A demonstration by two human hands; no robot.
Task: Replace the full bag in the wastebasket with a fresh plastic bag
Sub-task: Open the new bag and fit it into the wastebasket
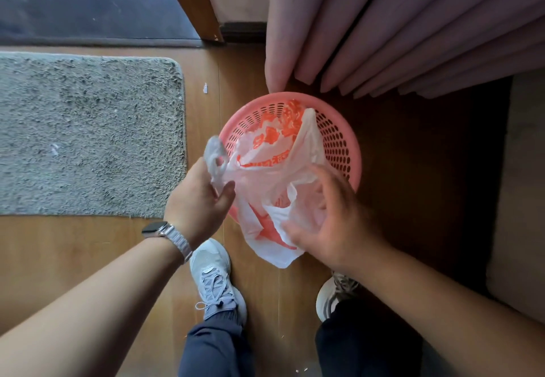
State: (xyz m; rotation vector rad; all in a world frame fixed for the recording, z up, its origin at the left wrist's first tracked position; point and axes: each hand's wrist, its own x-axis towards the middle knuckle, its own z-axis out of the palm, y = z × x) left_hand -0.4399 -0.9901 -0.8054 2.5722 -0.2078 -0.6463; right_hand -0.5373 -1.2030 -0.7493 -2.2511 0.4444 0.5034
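Head view: white plastic bag (267, 182) with orange print hangs over pink wastebasket (339, 140), long axis near-to-far, mouth facing the far rim. Left hand (200, 199) pinches one handle; right hand (333, 223), fingers spread, grips the near edge.

We see wooden plank floor (88, 258) underfoot. Grey shaggy rug (88, 131) lies flat on it at left. Pink perforated wastebasket (351, 140) stands on boards just right of rug, below pink curtain (383, 22) hem. Small white scrap (205, 88) lies between rug and basket. Our two sneakers (213, 279) planted near basket.
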